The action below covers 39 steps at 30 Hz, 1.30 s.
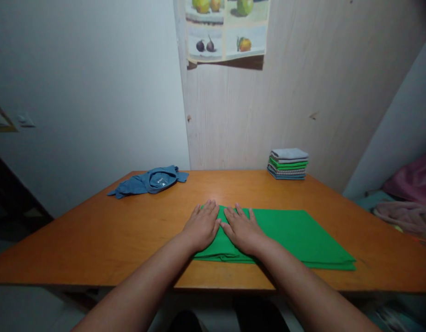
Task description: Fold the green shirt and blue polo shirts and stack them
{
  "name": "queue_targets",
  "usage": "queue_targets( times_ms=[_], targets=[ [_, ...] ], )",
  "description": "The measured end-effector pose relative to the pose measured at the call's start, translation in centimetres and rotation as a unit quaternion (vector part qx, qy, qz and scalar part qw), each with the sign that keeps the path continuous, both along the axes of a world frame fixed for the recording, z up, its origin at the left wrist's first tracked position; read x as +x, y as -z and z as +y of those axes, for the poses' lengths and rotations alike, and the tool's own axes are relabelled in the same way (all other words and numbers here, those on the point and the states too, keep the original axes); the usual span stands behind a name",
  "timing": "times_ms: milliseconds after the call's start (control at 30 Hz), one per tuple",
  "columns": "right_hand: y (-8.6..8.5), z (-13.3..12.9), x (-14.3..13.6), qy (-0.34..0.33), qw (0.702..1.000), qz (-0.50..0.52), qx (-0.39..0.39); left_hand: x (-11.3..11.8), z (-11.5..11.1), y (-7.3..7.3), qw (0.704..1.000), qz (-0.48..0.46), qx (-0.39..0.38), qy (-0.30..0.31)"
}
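A green cloth garment (296, 235), folded into a long flat shape, lies near the front edge of the table. My left hand (202, 226) presses flat on its left end, fingers stretched forward. Beside it my right hand (243, 229) also rests flat on the green fabric with its fingers spread, the two thumbs almost meeting. Some layers show as creases along the near edge. Parts of the garment are hidden under both hands and the right forearm.
A crumpled blue shirt (152, 180) lies at the back left of the wooden table (105, 240). At the back right stands a stack of folded clothes (288, 164), grey, green and blue. A fruit poster (228, 32) hangs on the wall behind. Pink fabric (411, 177) lies off to the right.
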State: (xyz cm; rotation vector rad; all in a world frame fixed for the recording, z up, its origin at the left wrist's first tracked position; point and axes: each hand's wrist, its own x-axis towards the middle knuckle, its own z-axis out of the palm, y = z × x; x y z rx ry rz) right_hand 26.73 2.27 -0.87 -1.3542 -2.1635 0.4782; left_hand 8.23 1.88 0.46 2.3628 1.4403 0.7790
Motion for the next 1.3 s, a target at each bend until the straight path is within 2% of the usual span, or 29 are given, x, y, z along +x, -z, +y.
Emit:
queue_targets(
  times_ms=[167,333,500,667,767,867,1033,1133,1233,1300],
  targets=[
    [0.0,-0.3,0.1,0.000,1.000,-0.001,0.008,-0.5,0.0,0.6,1.000,-0.006,-0.016,-0.001],
    [-0.2,-0.5,0.3,-0.004,0.999,-0.037,0.012,-0.3,-0.1,0.5,0.999,0.008,-0.035,-0.009],
    [-2.1,-1.1,0.5,-0.006,0.991,-0.132,-0.023,0.0,-0.3,-0.1,0.991,0.126,-0.034,-0.027],
    [-4.2,-3.5,0.8,-0.032,0.983,-0.180,-0.035,-0.1,-0.4,-0.3,0.982,0.189,-0.015,-0.016],
    [-4.0,-5.2,0.8,-0.053,0.979,-0.194,-0.037,-0.2,-0.4,-0.3,0.981,0.195,-0.008,-0.014],
    [-3.2,-6.1,0.8,-0.047,0.978,-0.199,-0.040,-0.1,-0.4,-0.2,0.978,0.208,0.006,-0.016],
    [-2.7,-6.1,0.7,-0.047,0.979,-0.193,-0.036,0.4,-0.2,-0.8,0.969,0.243,0.039,-0.015],
    [-2.8,-5.9,0.7,-0.050,0.981,-0.183,-0.033,1.2,0.4,-1.4,0.964,0.256,0.064,0.020],
    [-2.6,-6.0,0.7,-0.051,0.983,-0.172,-0.026,2.3,1.3,-1.8,0.967,0.240,0.072,0.056],
    [-2.4,-6.1,0.7,-0.048,0.985,-0.164,-0.017,2.8,1.7,-1.7,0.971,0.220,0.075,0.049]
  ],
)
